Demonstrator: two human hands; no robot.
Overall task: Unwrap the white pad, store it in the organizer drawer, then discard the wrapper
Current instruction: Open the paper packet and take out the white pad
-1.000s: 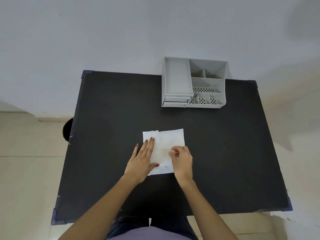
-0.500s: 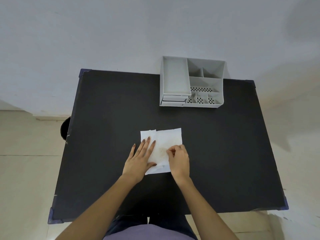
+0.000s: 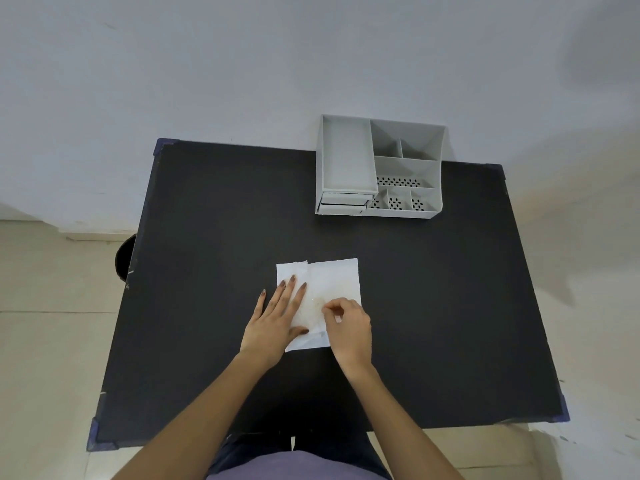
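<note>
Nearest the body, the left hand [image 3: 277, 320] lies flat with fingers spread on the left part of the wrapped white pad [image 3: 329, 282], pressing it to the black table [image 3: 214, 237], while the right hand [image 3: 348, 323] curls over its right side, fingertips pinching the wrapper near the middle. Well beyond, at the table's far edge against the wall, stands the grey organizer [image 3: 349, 157], its small drawers [image 3: 343, 202] at the front left pushed in.
</note>
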